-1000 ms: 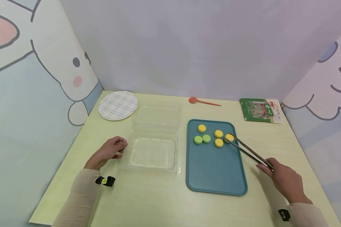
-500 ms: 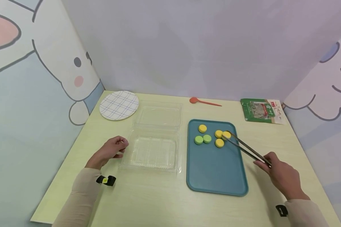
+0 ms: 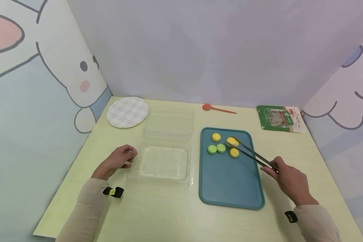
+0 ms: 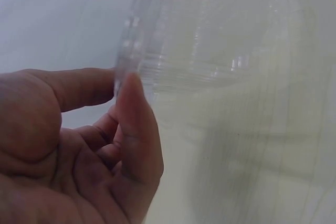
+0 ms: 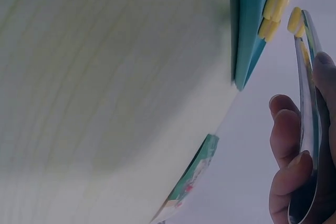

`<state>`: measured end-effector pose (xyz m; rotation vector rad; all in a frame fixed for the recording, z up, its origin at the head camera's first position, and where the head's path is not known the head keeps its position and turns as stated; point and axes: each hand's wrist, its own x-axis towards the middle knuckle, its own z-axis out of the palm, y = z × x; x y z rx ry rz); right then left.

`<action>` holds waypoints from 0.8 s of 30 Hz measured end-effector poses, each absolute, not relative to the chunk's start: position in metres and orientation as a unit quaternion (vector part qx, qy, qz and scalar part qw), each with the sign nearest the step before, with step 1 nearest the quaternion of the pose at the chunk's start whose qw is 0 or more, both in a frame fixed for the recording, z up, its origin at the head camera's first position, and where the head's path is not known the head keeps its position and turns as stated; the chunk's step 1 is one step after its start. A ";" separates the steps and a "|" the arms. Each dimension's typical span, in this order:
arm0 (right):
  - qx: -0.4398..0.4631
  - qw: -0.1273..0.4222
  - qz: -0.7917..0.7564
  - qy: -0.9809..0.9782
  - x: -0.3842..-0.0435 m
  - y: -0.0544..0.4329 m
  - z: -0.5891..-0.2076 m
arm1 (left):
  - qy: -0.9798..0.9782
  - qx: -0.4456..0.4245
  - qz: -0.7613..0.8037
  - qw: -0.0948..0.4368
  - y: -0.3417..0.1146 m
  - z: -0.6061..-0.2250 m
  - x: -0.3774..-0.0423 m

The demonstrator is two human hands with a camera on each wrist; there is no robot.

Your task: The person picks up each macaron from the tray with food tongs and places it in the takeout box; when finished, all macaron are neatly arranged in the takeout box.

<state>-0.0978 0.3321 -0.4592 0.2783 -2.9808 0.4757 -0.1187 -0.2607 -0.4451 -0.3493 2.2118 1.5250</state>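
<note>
Metal tongs are held in my right hand, their tips pinching a yellow macaron raised off the blue tray. In the head view this macaron partly covers another yellow one behind it. Elsewhere on the tray lie two green macarons, one of them a green macaron on the left, and two yellow ones, a back yellow macaron and a front yellow macaron. My left hand pinches the left edge of a clear plastic clamshell box, which stands with its lid folded back.
A checked plate is at the back left of the table. Behind the tray lies a red spoon. At the back right is a green and white food packet. Walls enclose the back and both sides.
The tongs have carried the yellow macaron up and leftward from the tray's right side, over another yellow one. My right hand moved left with them. My left hand keeps its place.
</note>
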 end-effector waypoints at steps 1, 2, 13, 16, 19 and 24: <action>0.092 0.055 0.157 -0.982 -0.098 0.330 -0.459 | 0.797 -0.127 0.550 0.215 -0.261 -0.445 -0.119; 0.094 0.055 0.157 -0.982 -0.099 0.328 -0.459 | 0.797 -0.128 0.549 0.215 -0.261 -0.446 -0.119; 0.122 0.065 0.160 -0.977 -0.108 0.308 -0.453 | 0.793 -0.123 0.558 0.212 -0.260 -0.446 -0.119; 0.133 0.069 0.162 -0.975 -0.109 0.302 -0.452 | 0.793 -0.123 0.558 0.212 -0.258 -0.445 -0.119; 0.143 0.070 0.161 -0.974 -0.112 0.296 -0.451 | 0.792 -0.124 0.559 0.212 -0.257 -0.445 -0.118; 0.155 0.059 0.158 -0.973 -0.116 0.286 -0.448 | 0.790 -0.123 0.562 0.211 -0.257 -0.446 -0.118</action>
